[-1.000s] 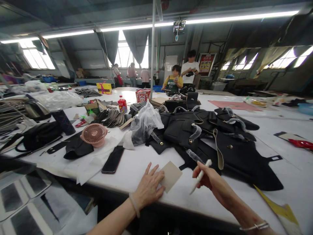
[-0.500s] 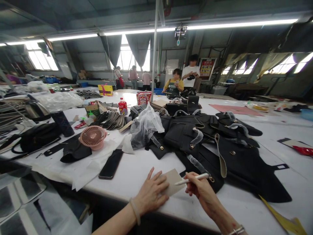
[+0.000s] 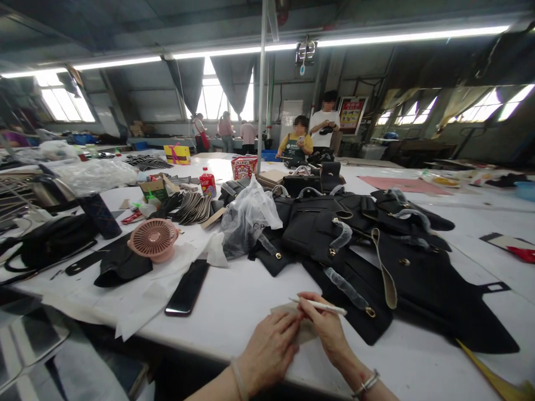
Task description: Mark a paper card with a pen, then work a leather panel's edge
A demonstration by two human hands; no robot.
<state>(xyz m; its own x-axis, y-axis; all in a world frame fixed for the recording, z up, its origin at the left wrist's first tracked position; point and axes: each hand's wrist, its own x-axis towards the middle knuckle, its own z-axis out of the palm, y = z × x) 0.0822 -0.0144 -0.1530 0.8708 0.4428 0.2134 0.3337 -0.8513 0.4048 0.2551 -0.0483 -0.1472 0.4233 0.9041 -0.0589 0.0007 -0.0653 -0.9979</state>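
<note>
Near the table's front edge, my left hand (image 3: 271,342) lies over a small beige card (image 3: 308,333), its fingers drawn together and bent at the card; the fingertips are partly hidden. My right hand (image 3: 328,328) holds a white pen (image 3: 321,305) between thumb and fingers. The pen lies slanted across the hand, its tip pointing left above the card. Fingers of the two hands meet at the card, which they largely cover. Just beyond my right hand lie black leather bag pieces (image 3: 313,228) with film-wrapped handles (image 3: 343,287).
To the left are a black phone (image 3: 187,288), a pink fan (image 3: 154,239) and a dark cylinder (image 3: 99,214). A clear plastic bag (image 3: 251,214) sits mid-table beside a pole (image 3: 262,89). Several people stand across the room. A yellow strip (image 3: 493,370) lies at front right.
My left hand has gone from spread flat on the card to fingers drawn together. My right hand has moved left with the pen, up against the left fingers. The view has shifted slightly.
</note>
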